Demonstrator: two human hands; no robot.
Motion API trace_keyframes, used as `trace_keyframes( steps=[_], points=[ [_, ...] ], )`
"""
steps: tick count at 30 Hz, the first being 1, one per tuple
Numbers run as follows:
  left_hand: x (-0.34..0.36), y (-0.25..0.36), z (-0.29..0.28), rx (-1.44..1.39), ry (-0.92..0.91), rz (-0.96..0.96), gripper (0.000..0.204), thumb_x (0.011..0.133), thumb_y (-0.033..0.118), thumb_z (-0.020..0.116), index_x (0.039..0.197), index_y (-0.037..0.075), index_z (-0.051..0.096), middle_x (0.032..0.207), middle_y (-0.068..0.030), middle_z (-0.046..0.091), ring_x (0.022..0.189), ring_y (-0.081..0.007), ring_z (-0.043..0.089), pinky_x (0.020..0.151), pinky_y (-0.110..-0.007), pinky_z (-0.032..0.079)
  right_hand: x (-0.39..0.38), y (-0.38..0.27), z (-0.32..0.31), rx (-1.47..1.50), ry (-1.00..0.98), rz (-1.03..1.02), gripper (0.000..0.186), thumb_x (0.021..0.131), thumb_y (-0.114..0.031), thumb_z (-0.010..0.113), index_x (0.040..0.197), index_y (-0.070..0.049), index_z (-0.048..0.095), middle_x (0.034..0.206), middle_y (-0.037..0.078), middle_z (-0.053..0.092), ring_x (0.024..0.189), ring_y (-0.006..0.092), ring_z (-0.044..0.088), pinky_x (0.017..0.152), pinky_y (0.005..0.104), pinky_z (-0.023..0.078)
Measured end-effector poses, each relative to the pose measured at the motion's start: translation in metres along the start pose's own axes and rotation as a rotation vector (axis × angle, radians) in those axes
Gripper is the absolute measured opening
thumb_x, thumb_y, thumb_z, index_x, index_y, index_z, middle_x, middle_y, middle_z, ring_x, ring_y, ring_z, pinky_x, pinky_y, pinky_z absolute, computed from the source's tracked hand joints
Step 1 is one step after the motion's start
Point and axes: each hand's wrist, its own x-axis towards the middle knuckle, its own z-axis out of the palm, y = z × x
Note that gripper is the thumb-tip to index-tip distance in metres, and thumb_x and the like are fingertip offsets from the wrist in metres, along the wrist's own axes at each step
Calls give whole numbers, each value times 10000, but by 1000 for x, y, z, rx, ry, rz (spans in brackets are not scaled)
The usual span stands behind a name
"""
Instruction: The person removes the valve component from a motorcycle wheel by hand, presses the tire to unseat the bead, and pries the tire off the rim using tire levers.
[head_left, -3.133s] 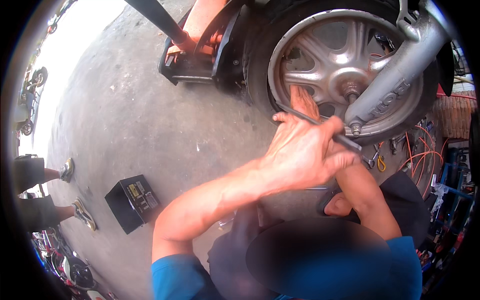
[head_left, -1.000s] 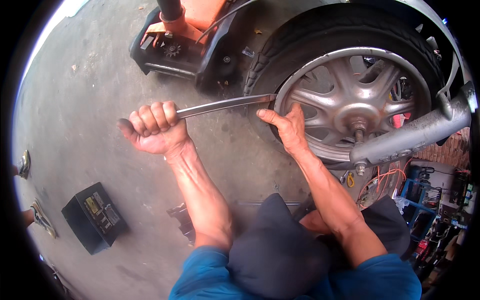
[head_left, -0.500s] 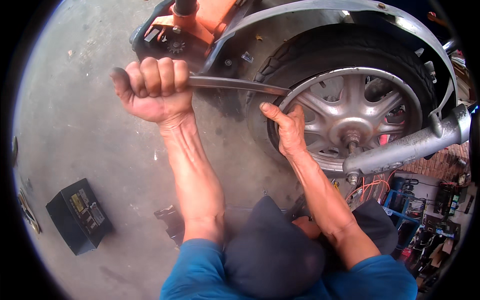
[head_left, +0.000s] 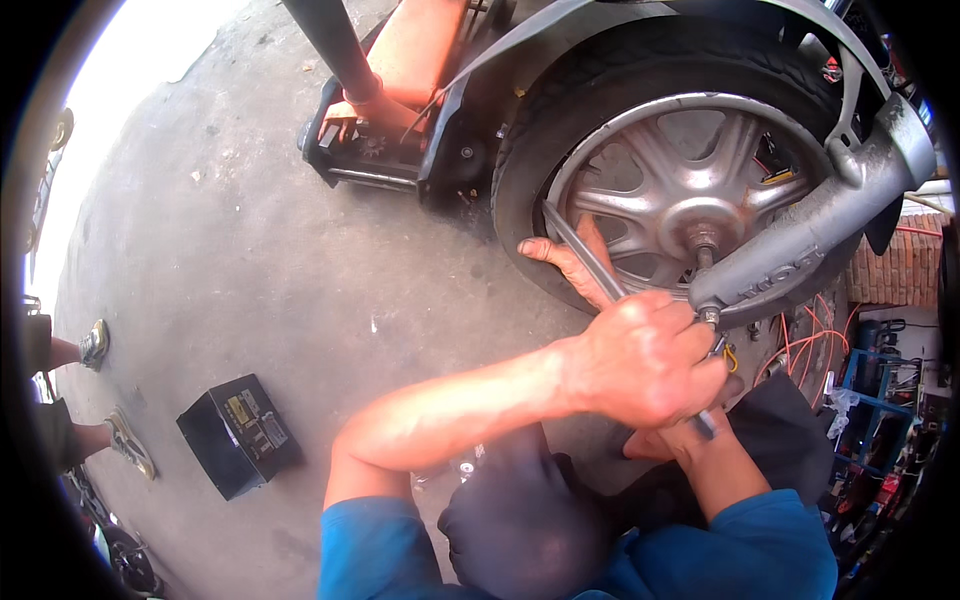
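Observation:
A long steel tyre lever (head_left: pixel 592 260) lies slantwise across the left side of the motorbike wheel, its far tip between the black tyre (head_left: pixel 522 170) and the silver spoked rim (head_left: pixel 655 205). My left hand (head_left: pixel 650 355) is closed around its near part, knuckles up, with the lever's end showing below the fist over my right forearm. Partly covered by the lever, my right hand (head_left: pixel 572 268) grips the rim's left edge, its thumb on the tyre and its fingers going in among the spokes. A grey fork leg (head_left: pixel 820 235) meets the axle at the wheel's right.
An orange jack (head_left: pixel 415 60) with a dark frame stands beyond the wheel. On the concrete floor at left sits a black open box (head_left: pixel 240 430). Another person's shoes (head_left: pixel 130 445) show at far left. Orange cables (head_left: pixel 805 340) and a blue rack (head_left: pixel 880 400) are at right.
My left hand has swung the lever from the left, round toward me and to the right, over my right arm. My right hand stays on the rim. The view has shifted, bringing the shoes in.

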Motion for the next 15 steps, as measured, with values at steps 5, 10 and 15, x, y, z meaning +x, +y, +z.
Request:
trace_keyframes(
  steps=[5, 10, 15],
  points=[
    [20, -25, 52, -110, -352, 8, 390, 757, 413, 711, 769, 68, 532, 624, -90, 576, 567, -279, 641, 488, -398, 512, -1, 48, 1, -224, 4, 39, 764, 664, -421, 840, 1152, 76, 526, 1153, 211, 565, 1084, 293, 529, 945, 369, 411],
    [53, -59, -39, -320, 766, -602, 305, 938, 306, 576, 750, 85, 482, 588, -15, 458, 493, -179, 481, 446, -331, 388, -29, -4, -14, -258, -143, 152, 975, 701, -537, 778, 1344, 93, 404, 1357, 284, 449, 1290, 397, 403, 1072, 428, 340],
    [4, -54, -148, -599, 1425, -644, 514, 990, 543, 373, 664, 147, 393, 493, 18, 324, 414, -126, 287, 412, -293, 240, -60, 38, 12, -358, 341, -170, 810, 701, -297, 810, 1310, 71, 423, 1276, 250, 462, 1198, 416, 417, 1014, 474, 352]
  ],
)
